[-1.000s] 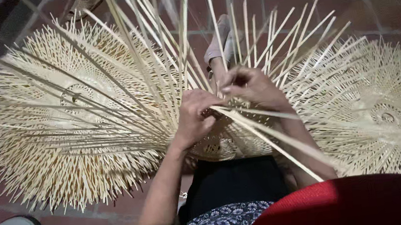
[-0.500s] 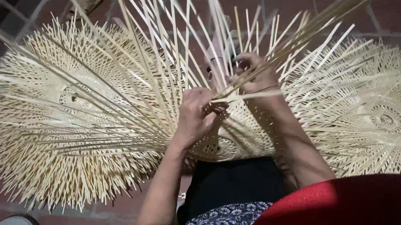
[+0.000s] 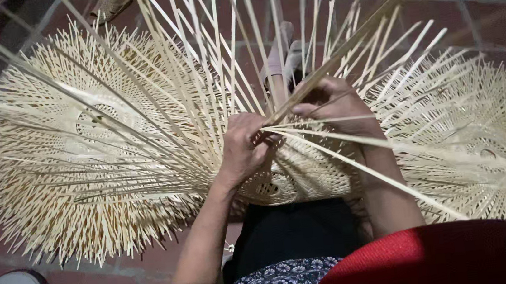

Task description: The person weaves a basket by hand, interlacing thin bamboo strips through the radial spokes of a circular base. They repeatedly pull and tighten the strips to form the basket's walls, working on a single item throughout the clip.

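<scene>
We sit on the red brick floor (image 3: 489, 4), and the half-woven bamboo piece (image 3: 288, 176) in our lap serves as landmark. To its left lies a large flat woven disc (image 3: 79, 160) bristling with loose ends; to its right lies a second such disc (image 3: 485, 149). Our left hand (image 3: 244, 146), just above the piece, is closed around a bundle of upright strips. Our right hand (image 3: 337, 105), beside it, has its grip pinched shut on one long strip (image 3: 366, 27) slanting up and away. We judge these strips light, springy and liable to snap, best held near the woven base.
</scene>
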